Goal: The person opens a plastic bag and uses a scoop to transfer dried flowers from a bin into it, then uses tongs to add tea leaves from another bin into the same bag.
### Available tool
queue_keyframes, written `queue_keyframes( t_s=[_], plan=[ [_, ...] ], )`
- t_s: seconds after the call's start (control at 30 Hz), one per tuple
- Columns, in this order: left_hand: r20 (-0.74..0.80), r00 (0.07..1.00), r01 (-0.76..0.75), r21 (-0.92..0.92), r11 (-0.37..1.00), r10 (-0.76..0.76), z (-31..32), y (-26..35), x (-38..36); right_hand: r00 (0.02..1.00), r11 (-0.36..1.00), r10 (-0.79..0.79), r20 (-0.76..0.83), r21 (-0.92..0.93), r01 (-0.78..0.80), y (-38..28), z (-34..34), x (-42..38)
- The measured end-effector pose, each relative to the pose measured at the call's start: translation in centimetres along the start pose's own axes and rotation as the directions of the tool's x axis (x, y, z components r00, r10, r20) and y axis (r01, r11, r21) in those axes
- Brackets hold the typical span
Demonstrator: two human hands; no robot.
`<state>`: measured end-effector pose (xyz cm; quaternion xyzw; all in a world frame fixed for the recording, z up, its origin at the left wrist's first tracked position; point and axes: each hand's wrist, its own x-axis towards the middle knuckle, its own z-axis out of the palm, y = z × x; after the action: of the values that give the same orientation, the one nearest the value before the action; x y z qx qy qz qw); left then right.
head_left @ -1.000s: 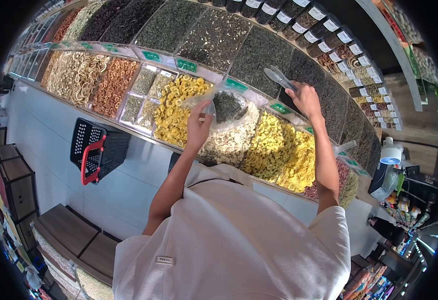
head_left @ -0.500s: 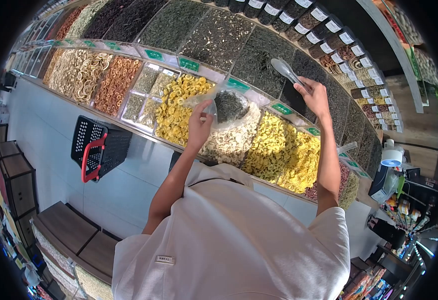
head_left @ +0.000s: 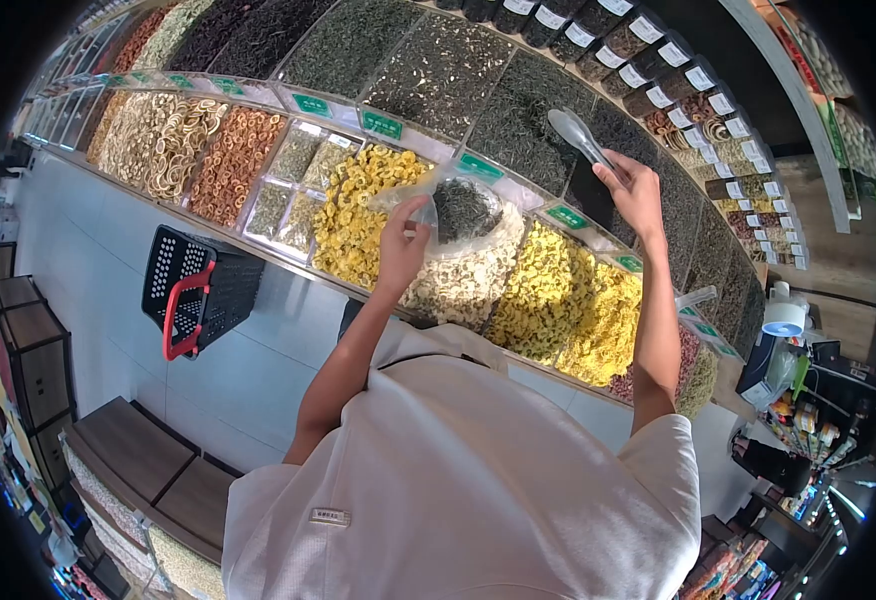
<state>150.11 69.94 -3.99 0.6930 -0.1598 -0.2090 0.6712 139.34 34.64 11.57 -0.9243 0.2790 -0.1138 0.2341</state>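
A clear bag (head_left: 458, 212) is pinched at its rim by the left hand (head_left: 403, 238); a metal scoop (head_left: 578, 135) is gripped by the right hand (head_left: 636, 192) over the bins (head_left: 518, 120).

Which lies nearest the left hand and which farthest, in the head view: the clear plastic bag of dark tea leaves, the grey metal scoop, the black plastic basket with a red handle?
1. Clear plastic bag of dark tea leaves: held by the left hand.
2. Grey metal scoop: up to the right, in the right hand.
3. Black plastic basket with a red handle: far left, against the counter front.
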Motion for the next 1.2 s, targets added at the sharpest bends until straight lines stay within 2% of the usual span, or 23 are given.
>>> queue_keyframes(
  t_s=[0.17,0.27,0.47,0.6,0.67,0.73,0.8,0.87,0.9,1.0,1.2],
  plan=[
    [0.013,1.000,0.001,-0.016,1.000,-0.001,0.2,0.2,0.2,1.000,1.000,0.003,0.023,-0.025,-0.003,1.0,0.8,0.2],
    [0.014,1.000,0.007,-0.019,1.000,-0.007,0.2,0.2,0.3,0.998,0.998,0.060,0.029,-0.039,-0.058,0.1,-0.1,0.2],
    [0.008,0.999,-0.036,-0.015,0.999,0.036,0.4,-0.5,0.6,0.993,0.995,-0.085,-0.085,0.036,0.089,-1.2,-2.2,0.0],
    [0.015,1.000,-0.006,-0.026,1.000,0.006,0.4,-0.2,0.6,0.999,0.999,-0.050,-0.016,0.019,0.050,-4.4,-3.6,-1.6],
    [0.003,0.999,-0.033,-0.029,0.999,0.033,0.4,-0.5,0.7,0.999,0.995,-0.050,0.005,0.092,0.049,-5.4,-3.3,-2.9],
    [0.008,1.000,-0.021,-0.025,0.999,0.022,0.4,-0.3,0.5,0.993,0.994,-0.087,0.076,0.067,0.082,-4.6,-2.1,-4.2],
    [0.011,1.000,-0.009,-0.021,1.000,0.009,0.3,-0.2,0.5,0.986,0.988,-0.088,0.143,0.139,0.068,-4.7,-0.2,-6.1],
    [0.009,1.000,0.001,-0.020,1.000,0.000,0.1,-0.3,0.4,0.969,0.991,-0.092,0.229,0.116,0.067,-5.2,2.0,-7.8],
    [0.009,1.000,0.002,-0.019,1.000,-0.002,0.1,-0.3,0.5,0.944,0.997,-0.061,0.323,0.067,0.041,-5.2,3.3,-8.4],
    [0.012,1.000,-0.013,-0.019,1.000,0.014,0.3,-0.3,0.4,0.919,0.937,-0.141,0.369,-0.251,0.244,-2.9,8.3,-9.9],
    [0.018,1.000,0.016,-0.030,0.999,-0.015,0.1,0.1,0.1,0.943,0.957,-0.085,0.320,-0.236,0.167,-3.1,7.9,-10.6]
  ],
)
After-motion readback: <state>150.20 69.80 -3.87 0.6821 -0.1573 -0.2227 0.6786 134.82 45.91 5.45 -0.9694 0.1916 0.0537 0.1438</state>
